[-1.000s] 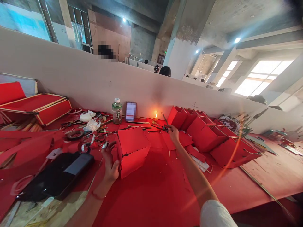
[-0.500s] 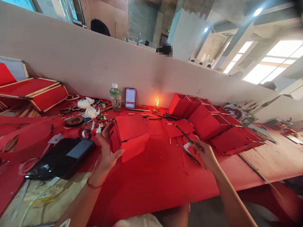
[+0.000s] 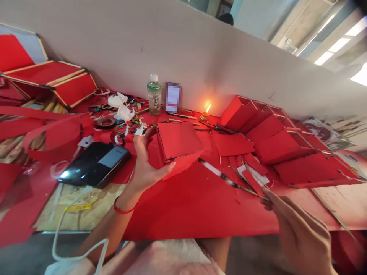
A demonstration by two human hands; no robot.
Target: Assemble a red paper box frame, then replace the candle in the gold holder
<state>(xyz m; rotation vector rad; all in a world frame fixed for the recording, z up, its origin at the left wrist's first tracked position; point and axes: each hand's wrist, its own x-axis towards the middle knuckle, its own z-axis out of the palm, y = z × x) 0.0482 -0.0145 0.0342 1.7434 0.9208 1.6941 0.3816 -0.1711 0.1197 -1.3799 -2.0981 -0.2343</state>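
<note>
My left hand (image 3: 149,164) grips the left side of a red box (image 3: 180,139) with dark, rough seams. The thumb presses on its near side, while the fingertips are partly hidden behind the left edge. In my right hand (image 3: 298,217), closed fingers pinch a thin stick-like tool (image 3: 222,175) with a pale, shiny stretch and blackened patches. The tool's dark tip points at the box's lower right corner; I cannot tell whether it touches. A red sheet (image 3: 172,214) covers the table under both hands.
A small lamp burns with an open flame (image 3: 208,109) by the wall. Joined red boxes (image 3: 289,141) stand on the right. A bottle (image 3: 155,95), a phone (image 3: 172,98), tape (image 3: 104,122) and a black power bank (image 3: 97,164) with a white cable lie left and behind.
The view has tipped downward. My right hand has come nearer to me and turned the tool so its tip points toward the box. My left hand stays at the box's left side.
</note>
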